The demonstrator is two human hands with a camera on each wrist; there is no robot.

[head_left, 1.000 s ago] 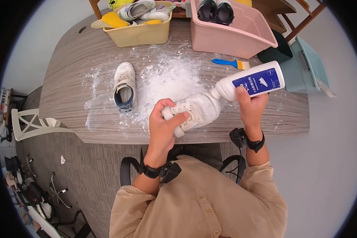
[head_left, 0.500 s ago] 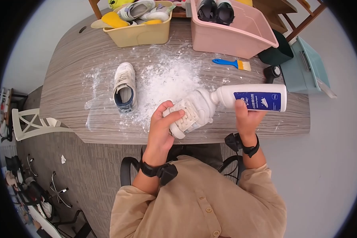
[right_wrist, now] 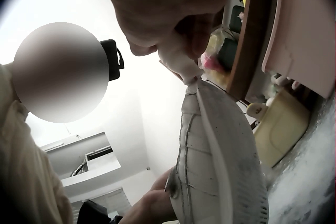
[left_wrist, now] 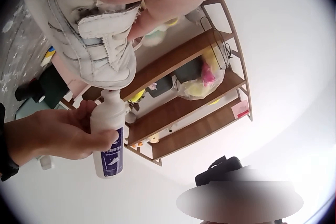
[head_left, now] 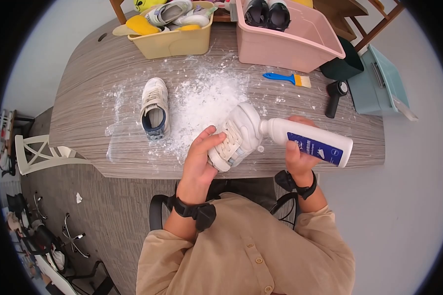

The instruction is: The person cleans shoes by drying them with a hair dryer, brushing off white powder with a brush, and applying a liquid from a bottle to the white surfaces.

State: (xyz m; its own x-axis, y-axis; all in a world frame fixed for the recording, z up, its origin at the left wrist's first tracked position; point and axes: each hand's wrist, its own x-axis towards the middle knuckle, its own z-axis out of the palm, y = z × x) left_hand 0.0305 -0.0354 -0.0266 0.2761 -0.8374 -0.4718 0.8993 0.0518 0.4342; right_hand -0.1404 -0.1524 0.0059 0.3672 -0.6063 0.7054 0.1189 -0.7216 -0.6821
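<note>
- Hands apart; left hand (head_left: pixel 198 164) grips shoe (head_left: pixel 249 117), thumb over laces; right hand (head_left: pixel 300 158) grips bottle (head_left: pixel 279 131) around its body, thumb by the label
- Shoe sits between the hands, toe pointing away from the left palm; probably gripped at the back to leave the toe exposed and steady
- Bottle neck faces the toe; tip meets the sole edge there, seems in contact; likely angled so the tip can reach that edge while the palm stays out of the way
- White powder (head_left: pixel 209 96) on table (head_left: pixel 83 123), just beyond the left hand; second shoe (head_left: pixel 155 93) to its left, upright, toe away from the person
- Brush (head_left: pixel 280 77) and black tool (head_left: pixel 333 101) lie beyond the right hand; within reach, I'd guess on purpose
- Farther out past both hands: yellow tub (head_left: pixel 177 45) with shoes in it, pink tub (head_left: pixel 290 47) with black shoes (head_left: pixel 267 15)
- Label (head_left: pixel 312 145): blue, white shoe drawing, Chinese characters; small Latin line maybe "Whitening", unsure; brand can't be read
</note>
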